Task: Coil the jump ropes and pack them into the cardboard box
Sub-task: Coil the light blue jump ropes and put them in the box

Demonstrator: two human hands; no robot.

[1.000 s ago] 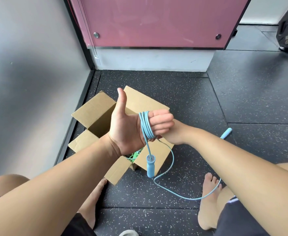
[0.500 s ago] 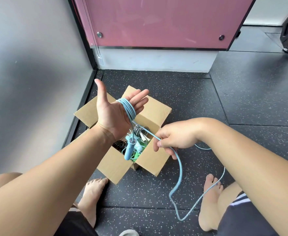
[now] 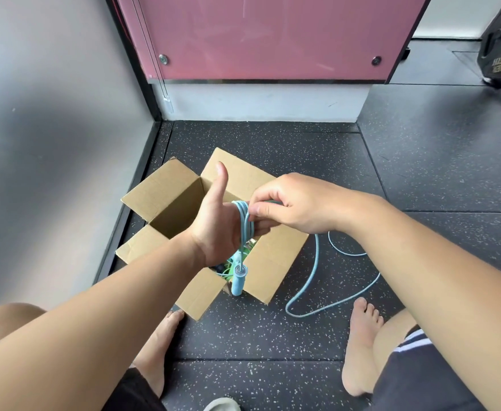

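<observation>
So left hand [image 3: 213,229] = spool: thumb up, fingers [image 3: 259,229] extended w/ blue jump rope [image 3: 244,221] looped round them. Right hand [image 3: 296,206] pinches rope beside those fingers, guiding a turn. Handle [image 3: 238,281] dangles below fingers, over cardboard box [image 3: 276,262].

Cardboard box [image 3: 166,200] mouth sat straight below left hand [image 3: 213,229] fingers, far half free; near corner was choked with packed ropes [image 3: 228,269], blue handle [image 3: 238,281] dangling across it. Slack rope [image 3: 317,250] looped on floor [image 3: 421,161] under right hand [image 3: 293,206]. Wall [image 3: 50,143] closed off thumb side.
</observation>
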